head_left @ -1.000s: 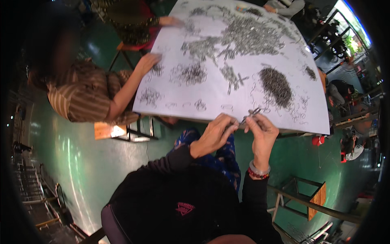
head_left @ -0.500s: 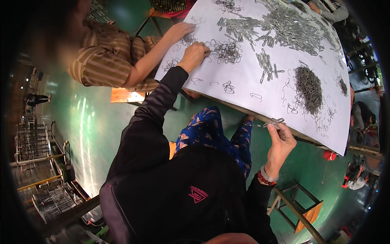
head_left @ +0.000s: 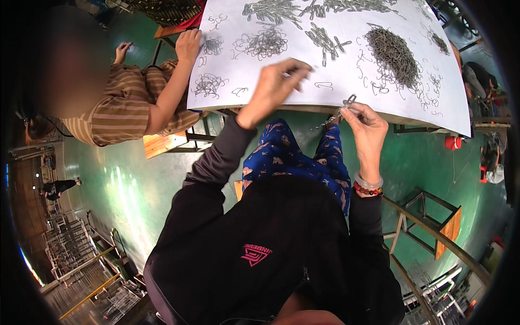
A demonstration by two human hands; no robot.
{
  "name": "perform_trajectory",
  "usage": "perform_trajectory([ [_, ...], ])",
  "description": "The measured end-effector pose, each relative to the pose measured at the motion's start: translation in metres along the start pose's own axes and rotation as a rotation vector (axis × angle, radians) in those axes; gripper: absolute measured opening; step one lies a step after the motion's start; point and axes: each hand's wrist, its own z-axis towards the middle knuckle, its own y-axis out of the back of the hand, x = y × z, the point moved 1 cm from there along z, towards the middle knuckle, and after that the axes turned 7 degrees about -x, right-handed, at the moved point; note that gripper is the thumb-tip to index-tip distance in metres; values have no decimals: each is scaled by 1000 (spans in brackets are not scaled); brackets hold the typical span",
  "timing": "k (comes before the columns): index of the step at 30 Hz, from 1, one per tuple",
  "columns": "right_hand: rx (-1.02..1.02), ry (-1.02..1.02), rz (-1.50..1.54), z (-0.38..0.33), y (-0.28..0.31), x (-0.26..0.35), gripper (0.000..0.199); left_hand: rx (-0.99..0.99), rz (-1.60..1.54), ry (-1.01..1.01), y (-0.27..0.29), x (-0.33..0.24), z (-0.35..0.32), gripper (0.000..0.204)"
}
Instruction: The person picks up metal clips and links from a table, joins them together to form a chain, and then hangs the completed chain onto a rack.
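Note:
My right hand [head_left: 367,129], at the table's near edge, pinches some metal wire links [head_left: 351,101]. A short linked strand [head_left: 323,124] of them hangs down to the left of the thumb. My left hand [head_left: 275,86] hovers over the near edge of the white tabletop [head_left: 341,70], fingers blurred and bent into a pinch; whatever lies at their tips is too small and smeared to name. Behind it is a loose pile of bent wire hooks [head_left: 265,42]. A single wire piece [head_left: 324,85] lies on the white surface between my two hands.
A dense heap of wire hooks [head_left: 392,54] sits at the right of the table. Farther back lie many straight metal links [head_left: 273,10]. At the left, a co-worker in a striped shirt [head_left: 127,103] rests a hand [head_left: 189,45] beside small hook piles. A wooden-topped stool [head_left: 449,233] stands at lower right.
My left hand has left the hook pile and moved right, toward my right hand. My right hand still grips the links. The view has tilted, so the table appears higher.

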Motion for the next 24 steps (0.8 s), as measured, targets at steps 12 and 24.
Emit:
perform_trajectory([
  [12, -5, 67, -100, -18, -11, -1, 15, 80, -138, 31, -48, -22, -34, 18],
  [24, 144, 145, -396, 88, -40, -47, 20, 74, -105, 56, -43, -25, -54, 11],
])
